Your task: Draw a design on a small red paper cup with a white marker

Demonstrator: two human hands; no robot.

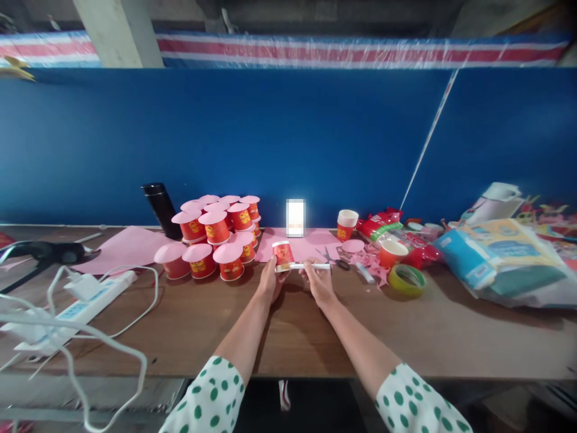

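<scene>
Near the middle of the table, my left hand [269,279] is closed around a red paper cup [282,252] with a white rim. The cup is tilted. My right hand [317,278] grips a slim white stick [311,266], whose left end reaches the lower part of the cup; its exact kind is hard to make out. A pink paper sheet [265,252] lies just beyond both hands, with dark-handled scissors [340,263] on its right side. Left of my hands, red cups topped with pink paper discs [229,252] stand stacked in rows.
A bright upright screen [296,218] stands behind my hands. Stacked cups [347,225], pink scraps [378,261], a glue stick [365,273], a tape roll [406,280] and a plastic-wrapped pack [500,258] lie rightward. A black bottle [161,210] and power strip [85,307] are left.
</scene>
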